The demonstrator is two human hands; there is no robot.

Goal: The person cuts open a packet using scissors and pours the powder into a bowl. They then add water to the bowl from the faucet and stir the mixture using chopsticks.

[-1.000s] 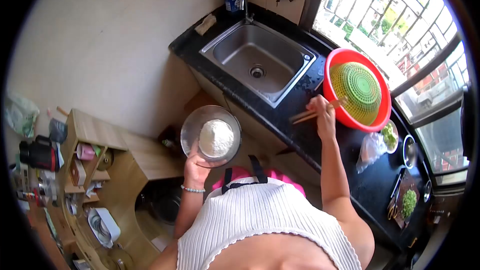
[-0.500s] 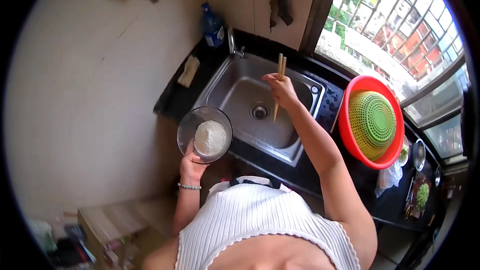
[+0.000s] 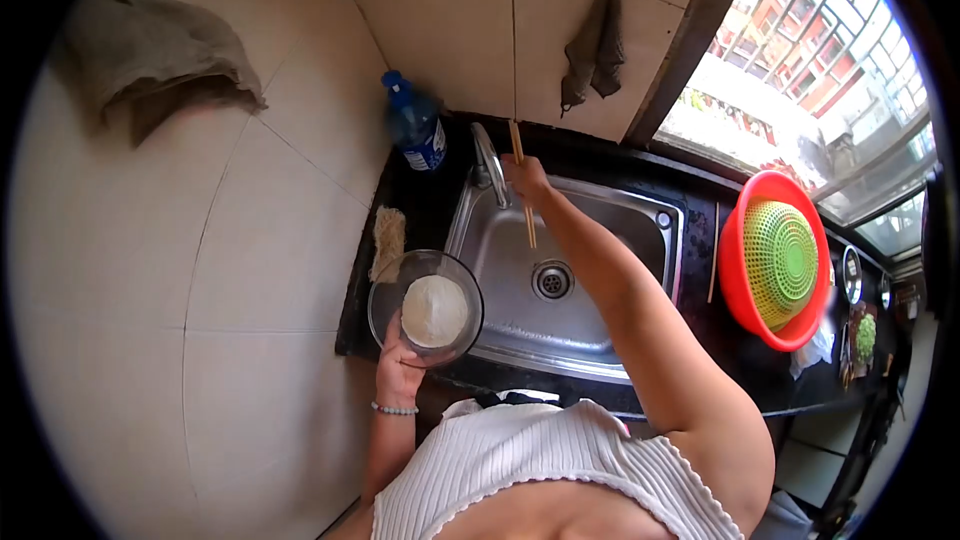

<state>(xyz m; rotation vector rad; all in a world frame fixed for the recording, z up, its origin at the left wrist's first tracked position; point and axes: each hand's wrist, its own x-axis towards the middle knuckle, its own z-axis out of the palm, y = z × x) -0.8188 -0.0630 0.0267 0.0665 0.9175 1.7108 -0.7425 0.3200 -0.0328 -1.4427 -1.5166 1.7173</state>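
My left hand point(image 3: 400, 365) is closed on the rim of a clear glass bowl point(image 3: 474, 325), which holds a mound of white powder point(image 3: 434, 310). The bowl is at the left front corner of the sink. Two wooden chopsticks point(image 3: 530, 225) are gripped in my right hand point(image 3: 525, 178), their lower ends pointing down over the sink point(image 3: 600, 342). That hand is right beside the metal faucet point(image 3: 489, 165); whether it touches the faucet I cannot tell.
A blue bottle point(image 3: 415, 125) and a beige scrubber point(image 3: 388, 240) stand left of the sink. At the right are a red basin point(image 3: 735, 270) with a green strainer point(image 3: 780, 265), a plastic bag point(image 3: 815, 350) and chopped greens point(image 3: 865, 335). Cloths point(image 3: 597, 45) hang on the wall.
The view has swung toward the sink and wall. My right hand has moved with the chopsticks from beside the red basin across the sink to the faucet. The bowl has come along to the sink's left corner.
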